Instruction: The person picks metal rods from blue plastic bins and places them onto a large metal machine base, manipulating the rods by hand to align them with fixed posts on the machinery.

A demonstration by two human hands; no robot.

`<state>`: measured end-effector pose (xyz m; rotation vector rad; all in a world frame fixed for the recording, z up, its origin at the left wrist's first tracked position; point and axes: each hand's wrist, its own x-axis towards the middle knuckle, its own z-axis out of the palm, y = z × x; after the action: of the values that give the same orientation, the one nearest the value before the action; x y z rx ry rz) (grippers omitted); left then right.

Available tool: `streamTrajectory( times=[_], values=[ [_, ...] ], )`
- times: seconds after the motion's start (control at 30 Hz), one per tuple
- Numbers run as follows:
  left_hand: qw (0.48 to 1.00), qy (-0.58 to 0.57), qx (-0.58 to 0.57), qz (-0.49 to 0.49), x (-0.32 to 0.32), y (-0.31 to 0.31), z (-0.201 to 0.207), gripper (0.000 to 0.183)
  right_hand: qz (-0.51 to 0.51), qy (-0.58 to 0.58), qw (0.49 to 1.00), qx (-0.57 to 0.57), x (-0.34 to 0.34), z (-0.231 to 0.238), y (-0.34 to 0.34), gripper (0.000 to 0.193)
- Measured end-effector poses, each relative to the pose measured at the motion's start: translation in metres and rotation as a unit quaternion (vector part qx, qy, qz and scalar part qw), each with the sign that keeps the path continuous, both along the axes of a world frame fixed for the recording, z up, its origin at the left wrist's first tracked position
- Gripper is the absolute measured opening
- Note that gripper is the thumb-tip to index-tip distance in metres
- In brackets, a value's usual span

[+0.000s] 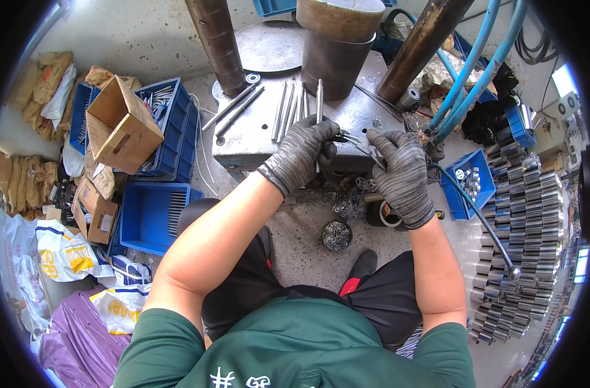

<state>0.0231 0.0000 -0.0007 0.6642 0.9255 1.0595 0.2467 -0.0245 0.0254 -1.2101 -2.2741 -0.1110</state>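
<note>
My gloved left hand point(299, 154) is closed around an upright metal rod point(319, 103), whose upper end sticks out above the fingers. My gloved right hand point(402, 169) grips a small pair of pliers point(361, 143). The jaws reach across to the rod beside my left fingertips; whether they touch it I cannot tell. Both hands are over the front edge of a steel press table point(243, 145). Several slim metal rods point(286, 110) lie on it just beyond my left hand, with two longer rods point(238, 110) further left.
A thick press ram point(337, 64) stands behind my hands, between two steel columns point(216, 45). Blue bins point(143, 233) and a cardboard box point(120, 126) are at left. At right are stacked metal tubes point(528, 226), a blue bin point(466, 184) and blue hoses point(486, 61).
</note>
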Motion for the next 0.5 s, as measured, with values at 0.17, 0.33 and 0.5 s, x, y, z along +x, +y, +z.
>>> streamTrajectory(
  times=[0.17,0.33,0.5],
  values=[
    [1.0,0.009,-0.014,-0.006,-0.0004,0.0008,0.0015,0.019,0.003,0.016,1.0,0.01,0.0008,-0.001,-0.0007,0.057],
    [0.999,0.039,-0.002,-0.015,-0.0011,0.001,0.0007,0.022,0.01,0.023,1.0,0.015,-0.0002,-0.0008,-0.0015,0.057],
    [0.992,0.125,0.018,-0.012,0.0005,0.0021,0.0005,0.024,-0.001,0.015,1.0,0.006,0.0021,0.0004,-0.0026,0.057]
  ],
)
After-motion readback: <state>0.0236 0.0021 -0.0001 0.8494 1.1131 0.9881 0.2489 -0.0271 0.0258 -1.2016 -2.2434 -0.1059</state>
